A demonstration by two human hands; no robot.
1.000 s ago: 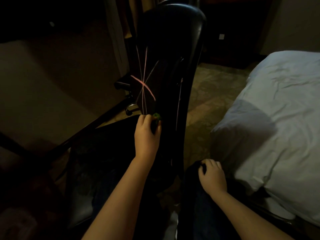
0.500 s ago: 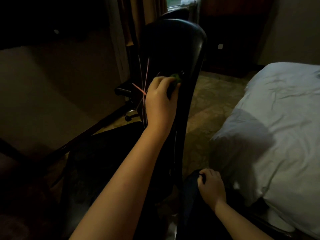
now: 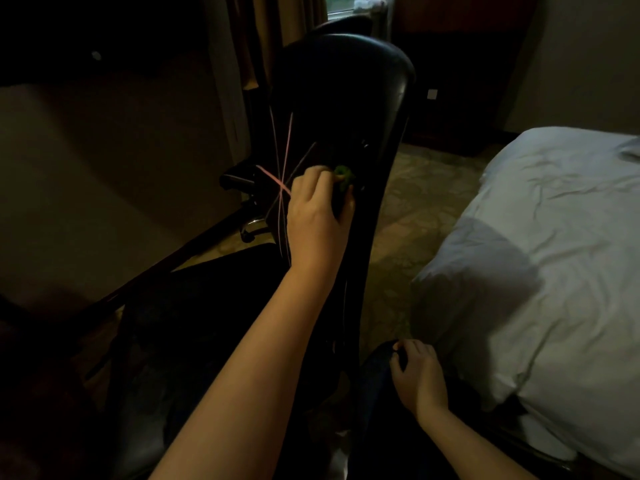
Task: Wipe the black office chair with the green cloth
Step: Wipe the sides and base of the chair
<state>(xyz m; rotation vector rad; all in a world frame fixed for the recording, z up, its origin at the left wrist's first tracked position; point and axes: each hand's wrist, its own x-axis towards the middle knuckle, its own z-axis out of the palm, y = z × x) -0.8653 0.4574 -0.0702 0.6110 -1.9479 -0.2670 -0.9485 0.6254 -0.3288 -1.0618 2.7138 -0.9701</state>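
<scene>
Green is barely showing in this dim room: only a small bunched tuft of the green cloth (image 3: 343, 174) is poking out above the left hand (image 3: 317, 216), whose fingers (image 3: 313, 176) are curling tightly around it while the thumb is closing in from the right. That hand is pressing the cloth against the tall back of the black office chair (image 3: 346, 91), roughly halfway up, just beside a fan of thin pink lines (image 3: 277, 180) crossing the dark surface to the hand's left. Whether they are marks or reflections I cannot say. The right hand (image 3: 420, 379) is sitting low down near the foot of the chair back, close by the white bed (image 3: 554, 237). Its fingers are curling inward onto something dark, and I cannot tell whether they are gripping anything. To my eye the wiping is underway on the back panel, with the upper curve and the seat probably waiting their turn. Doing this stroke well is going to mean spreading the cloth flatter under the palm, so that more fabric is meeting the surface, and pushing in long overlapping passes across those lines rather than dabbing. An office chair is likely to swivel under pressure, so bracing the frame with the free hand is looking wise.
</scene>
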